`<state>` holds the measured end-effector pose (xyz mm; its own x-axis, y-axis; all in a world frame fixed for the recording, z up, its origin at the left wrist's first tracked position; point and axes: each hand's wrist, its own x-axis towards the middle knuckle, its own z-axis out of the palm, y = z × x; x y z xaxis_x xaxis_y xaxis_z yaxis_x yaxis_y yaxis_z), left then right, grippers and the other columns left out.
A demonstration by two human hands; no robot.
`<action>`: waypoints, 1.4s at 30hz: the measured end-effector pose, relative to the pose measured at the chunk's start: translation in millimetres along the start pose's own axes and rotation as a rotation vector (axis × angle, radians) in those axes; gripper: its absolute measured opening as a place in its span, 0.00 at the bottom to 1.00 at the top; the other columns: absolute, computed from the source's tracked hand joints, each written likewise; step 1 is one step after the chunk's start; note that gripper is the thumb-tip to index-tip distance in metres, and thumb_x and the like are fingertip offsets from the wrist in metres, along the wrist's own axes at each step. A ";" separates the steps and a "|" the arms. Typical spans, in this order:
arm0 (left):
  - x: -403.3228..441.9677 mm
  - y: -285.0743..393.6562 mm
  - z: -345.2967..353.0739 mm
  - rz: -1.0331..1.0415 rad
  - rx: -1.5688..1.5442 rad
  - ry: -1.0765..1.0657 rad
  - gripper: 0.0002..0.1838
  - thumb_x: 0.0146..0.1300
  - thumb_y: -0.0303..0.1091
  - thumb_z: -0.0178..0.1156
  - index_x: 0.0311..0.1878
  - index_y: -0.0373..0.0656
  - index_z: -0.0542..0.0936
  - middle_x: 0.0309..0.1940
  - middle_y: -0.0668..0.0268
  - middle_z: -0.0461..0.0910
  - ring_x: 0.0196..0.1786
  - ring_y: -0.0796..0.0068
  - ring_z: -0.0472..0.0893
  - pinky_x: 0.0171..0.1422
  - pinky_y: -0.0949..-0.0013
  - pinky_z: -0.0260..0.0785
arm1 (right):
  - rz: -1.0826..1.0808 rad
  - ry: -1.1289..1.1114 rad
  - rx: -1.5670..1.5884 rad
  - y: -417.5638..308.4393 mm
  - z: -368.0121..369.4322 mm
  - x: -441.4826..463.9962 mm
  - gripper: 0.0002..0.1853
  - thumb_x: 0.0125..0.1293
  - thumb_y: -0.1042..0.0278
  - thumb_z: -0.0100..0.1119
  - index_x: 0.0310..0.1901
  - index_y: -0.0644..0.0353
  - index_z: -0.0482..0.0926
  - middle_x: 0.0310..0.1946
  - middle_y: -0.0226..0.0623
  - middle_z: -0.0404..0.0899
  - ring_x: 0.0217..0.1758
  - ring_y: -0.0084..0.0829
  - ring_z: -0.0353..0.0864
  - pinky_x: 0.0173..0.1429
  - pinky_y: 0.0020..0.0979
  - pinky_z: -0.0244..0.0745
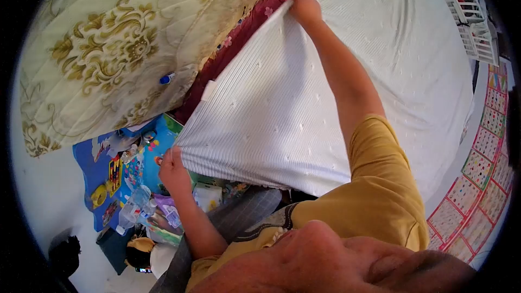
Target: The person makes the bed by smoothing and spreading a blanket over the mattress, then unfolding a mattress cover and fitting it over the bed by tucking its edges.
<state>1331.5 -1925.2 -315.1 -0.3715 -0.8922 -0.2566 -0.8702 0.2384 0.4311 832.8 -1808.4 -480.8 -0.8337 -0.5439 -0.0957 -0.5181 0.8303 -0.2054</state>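
Note:
A white ribbed sheet (260, 103) with small scattered tufts is stretched between my two hands. My left hand (173, 169) is closed on its near left corner, and creases fan out from the fingers. Farther up, my right hand (305, 11) grips the sheet's far edge with the arm extended. A small pale tag (208, 90) sticks out from the edge between the two hands. Beneath that edge shows a dark red flowered cloth (239, 38). The fingertips of both hands are partly hidden by the hands themselves and the fabric.
A cream, gold-patterned cover (119, 49) lies at upper left, with a blue-capped item (166, 78) on it. A cluttered blue table (92, 168) holds bottles and crayons at lower left. A white slatted rack (464, 11) stands upper right, near a red-bordered printed chart (477, 163).

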 end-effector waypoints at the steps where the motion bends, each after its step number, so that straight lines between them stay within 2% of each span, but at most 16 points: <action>1: 6.4 -14.7 3.7 -0.171 -0.479 0.022 0.09 0.66 0.34 0.56 0.42 0.39 0.78 0.29 0.59 0.79 0.34 0.68 0.79 0.41 0.64 0.72 | 0.002 0.095 0.119 -15.7 -2.3 7.5 0.17 0.52 0.68 0.55 0.46 0.53 0.81 0.38 0.47 0.82 0.44 0.48 0.80 0.49 0.46 0.74; 3: 20.4 -57.1 8.3 -0.519 -1.421 0.059 0.09 0.66 0.34 0.56 0.43 0.37 0.75 0.36 0.57 0.81 0.40 0.64 0.81 0.46 0.60 0.75 | -0.167 0.277 0.253 -76.3 -15.8 5.4 0.16 0.50 0.70 0.56 0.44 0.58 0.80 0.39 0.48 0.81 0.46 0.50 0.78 0.50 0.45 0.73; 4: 28.1 -49.9 5.3 -0.640 -1.544 0.188 0.10 0.66 0.32 0.56 0.44 0.36 0.70 0.50 0.50 0.77 0.51 0.55 0.79 0.59 0.53 0.73 | -0.141 0.334 0.377 -92.5 -9.6 0.7 0.16 0.49 0.73 0.56 0.43 0.61 0.78 0.39 0.50 0.80 0.46 0.52 0.77 0.50 0.45 0.72; 7: 28.0 -29.9 19.2 -0.401 -1.732 -0.012 0.10 0.67 0.31 0.54 0.45 0.35 0.68 0.55 0.43 0.72 0.58 0.51 0.74 0.69 0.51 0.64 | -0.082 0.454 0.646 -110.9 37.6 -2.2 0.16 0.47 0.79 0.56 0.41 0.67 0.72 0.37 0.54 0.75 0.44 0.54 0.73 0.50 0.43 0.70; 8: 23.9 -17.6 30.0 -0.289 -1.677 -0.026 0.11 0.67 0.30 0.53 0.48 0.34 0.68 0.60 0.42 0.67 0.66 0.49 0.67 0.71 0.52 0.61 | -0.059 0.482 0.719 -112.9 58.7 -4.1 0.16 0.46 0.80 0.55 0.40 0.68 0.70 0.37 0.55 0.74 0.44 0.55 0.72 0.49 0.43 0.69; 12: 29.4 29.5 75.6 -0.178 -1.383 0.287 0.19 0.65 0.23 0.49 0.59 0.30 0.65 0.64 0.41 0.61 0.68 0.49 0.63 0.73 0.55 0.52 | 0.117 0.545 0.867 -131.3 101.1 -9.3 0.19 0.45 0.83 0.53 0.44 0.68 0.66 0.39 0.55 0.69 0.45 0.53 0.69 0.53 0.40 0.66; 15: 46.5 48.2 93.3 -0.062 -0.547 0.204 0.25 0.63 0.23 0.44 0.63 0.25 0.57 0.65 0.39 0.57 0.67 0.47 0.62 0.73 0.56 0.51 | 0.098 0.686 0.886 -142.0 122.8 -13.1 0.22 0.46 0.83 0.53 0.47 0.68 0.64 0.44 0.57 0.65 0.49 0.53 0.66 0.55 0.40 0.64; 17: 60.3 40.8 114.4 0.029 -0.080 0.217 0.29 0.59 0.21 0.44 0.64 0.23 0.54 0.64 0.36 0.56 0.66 0.44 0.62 0.72 0.57 0.52 | 0.117 0.503 0.994 -144.7 135.4 -19.4 0.32 0.48 0.82 0.52 0.58 0.70 0.57 0.53 0.62 0.60 0.58 0.54 0.62 0.65 0.37 0.58; 21: 63.2 53.2 143.2 -0.036 0.096 0.052 0.34 0.55 0.19 0.46 0.65 0.28 0.45 0.61 0.30 0.53 0.64 0.36 0.61 0.71 0.55 0.51 | 0.064 0.115 1.333 -136.2 111.6 -47.4 0.42 0.57 0.81 0.49 0.70 0.69 0.38 0.67 0.58 0.53 0.70 0.45 0.57 0.71 0.34 0.52; 25: 103.6 44.9 178.2 0.013 1.301 -0.388 0.24 0.58 0.25 0.53 0.58 0.29 0.66 0.55 0.38 0.70 0.59 0.45 0.72 0.66 0.57 0.61 | -0.088 -0.101 1.499 -130.3 130.6 -96.4 0.34 0.66 0.77 0.48 0.70 0.67 0.44 0.66 0.47 0.61 0.66 0.39 0.64 0.68 0.33 0.59; 27: 95.6 41.1 173.7 0.083 1.399 -0.491 0.18 0.60 0.29 0.54 0.53 0.32 0.75 0.49 0.44 0.77 0.55 0.49 0.76 0.62 0.58 0.65 | -0.109 -0.269 1.449 -124.5 102.3 -174.0 0.27 0.69 0.73 0.47 0.68 0.66 0.54 0.62 0.43 0.67 0.63 0.36 0.69 0.66 0.32 0.62; 28: 87.8 43.2 163.2 0.142 1.197 -0.471 0.15 0.61 0.31 0.53 0.49 0.35 0.78 0.46 0.48 0.80 0.52 0.51 0.79 0.60 0.59 0.68 | -0.095 -0.330 1.371 -118.3 80.0 -216.4 0.23 0.70 0.70 0.47 0.65 0.65 0.60 0.60 0.42 0.70 0.62 0.34 0.70 0.64 0.32 0.64; 30: 146.1 -96.7 255.6 0.080 0.930 -0.380 0.17 0.67 0.32 0.44 0.50 0.38 0.79 0.47 0.55 0.82 0.52 0.53 0.80 0.57 0.59 0.70 | -0.124 -0.301 1.324 -101.4 49.6 -301.1 0.18 0.71 0.70 0.47 0.60 0.64 0.68 0.55 0.41 0.74 0.59 0.33 0.73 0.62 0.33 0.66; 31: 155.7 -112.0 258.6 0.019 0.850 -0.387 0.17 0.67 0.32 0.44 0.50 0.38 0.79 0.47 0.55 0.81 0.52 0.53 0.80 0.57 0.59 0.70 | -0.069 -0.334 1.290 -91.0 42.3 -346.1 0.18 0.70 0.69 0.48 0.59 0.63 0.68 0.54 0.43 0.74 0.59 0.35 0.73 0.62 0.34 0.66; 37: 211.6 -50.4 240.5 -0.287 0.520 -0.476 0.17 0.65 0.32 0.45 0.51 0.38 0.79 0.47 0.54 0.81 0.52 0.53 0.79 0.56 0.58 0.70 | 0.095 -0.486 0.728 -43.6 49.8 -539.0 0.25 0.60 0.67 0.58 0.60 0.59 0.67 0.56 0.50 0.69 0.61 0.49 0.67 0.63 0.45 0.64; 42: 196.1 -50.5 259.1 -0.289 0.521 -0.474 0.17 0.64 0.32 0.46 0.51 0.38 0.79 0.48 0.54 0.81 0.52 0.54 0.79 0.56 0.57 0.70 | -0.083 -0.726 0.515 -31.0 92.6 -521.7 0.21 0.58 0.62 0.57 0.52 0.60 0.73 0.48 0.54 0.75 0.53 0.51 0.74 0.54 0.46 0.71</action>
<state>1218.7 -2012.9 -611.4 -0.1024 -0.7146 -0.6920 -0.9506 0.2752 -0.1436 1301.6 -1561.6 -514.6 -0.3799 -0.6881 -0.6182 -0.2755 0.7221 -0.6345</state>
